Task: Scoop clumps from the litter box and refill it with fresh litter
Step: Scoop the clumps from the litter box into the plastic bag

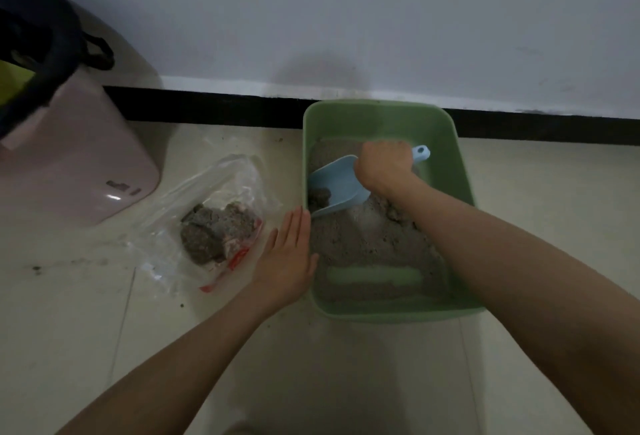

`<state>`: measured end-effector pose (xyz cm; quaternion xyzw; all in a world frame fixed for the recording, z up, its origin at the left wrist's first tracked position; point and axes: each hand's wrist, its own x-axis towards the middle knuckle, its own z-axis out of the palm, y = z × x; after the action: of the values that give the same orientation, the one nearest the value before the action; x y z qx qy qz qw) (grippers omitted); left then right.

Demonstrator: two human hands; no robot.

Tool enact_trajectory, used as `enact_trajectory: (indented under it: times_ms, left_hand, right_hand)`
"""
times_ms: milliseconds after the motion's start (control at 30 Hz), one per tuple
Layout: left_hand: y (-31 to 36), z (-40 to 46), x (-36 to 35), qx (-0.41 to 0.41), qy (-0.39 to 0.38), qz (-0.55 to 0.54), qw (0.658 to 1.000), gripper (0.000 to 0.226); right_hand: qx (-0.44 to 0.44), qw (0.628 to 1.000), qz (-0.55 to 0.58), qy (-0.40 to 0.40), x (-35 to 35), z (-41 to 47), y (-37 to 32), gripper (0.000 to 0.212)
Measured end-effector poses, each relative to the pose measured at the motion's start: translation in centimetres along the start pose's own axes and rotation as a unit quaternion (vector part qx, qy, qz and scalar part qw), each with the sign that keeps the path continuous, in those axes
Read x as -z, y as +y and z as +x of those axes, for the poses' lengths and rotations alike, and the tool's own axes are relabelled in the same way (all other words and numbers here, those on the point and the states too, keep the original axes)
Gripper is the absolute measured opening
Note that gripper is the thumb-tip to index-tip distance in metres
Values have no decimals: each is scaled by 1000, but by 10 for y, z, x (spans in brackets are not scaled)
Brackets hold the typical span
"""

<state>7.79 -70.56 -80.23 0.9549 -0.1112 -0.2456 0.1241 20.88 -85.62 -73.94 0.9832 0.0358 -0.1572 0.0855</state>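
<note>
- Blue plastic scoop (pixel 337 188), smooth and curved, sits in the right hand (pixel 382 164), fingers curled round its handle; a dark clump (pixel 319 196) lies at its mouth.
- Grainy grey litter (pixel 367 240) fills the green box (pixel 460 171) below the grip.
- Left hand (pixel 289 258) lies flat, fingers straight, against the box's left rim.
- Crinkled clear bag (pixel 211 226) of clumps lies left of it on smooth tile (pixel 346 382).

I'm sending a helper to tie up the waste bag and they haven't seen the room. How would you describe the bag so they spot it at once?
Find the green litter box on the floor against the wall. Just to its left, beside the left hand, lies a crumpled clear plastic bag on the tiles. It is the only see-through thing there, with grey clumps inside and red print at its lower edge.
</note>
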Motion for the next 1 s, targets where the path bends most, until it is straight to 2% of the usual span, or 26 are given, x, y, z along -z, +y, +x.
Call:
enact_trajectory:
  times_ms: [100,267,533,700,900,1000]
  left_hand:
    - [1,7,-8,9,50,-19,999,66]
    - [5,35,-19,27,121,-135,983,63]
    - [11,37,-32,73,166,-145,973,60]
    - [12,36,-32,86,179,-123,972,59]
    - [14,34,-30,89,177,-113,974,59]
    - [14,34,-30,89,175,-115,974,59]
  right_hand:
    - [15,999,-35,5,4,2,-2,33]
    - [38,997,-66,17,4,7,-5,33]
    - [81,993,-78,29,9,14,-9,31]
    - [68,998,-12,5,-8,23,16,34]
    - [51,995,74,43,-17,23,42,39]
    - [32,993,110,12,-33,19,47,39]
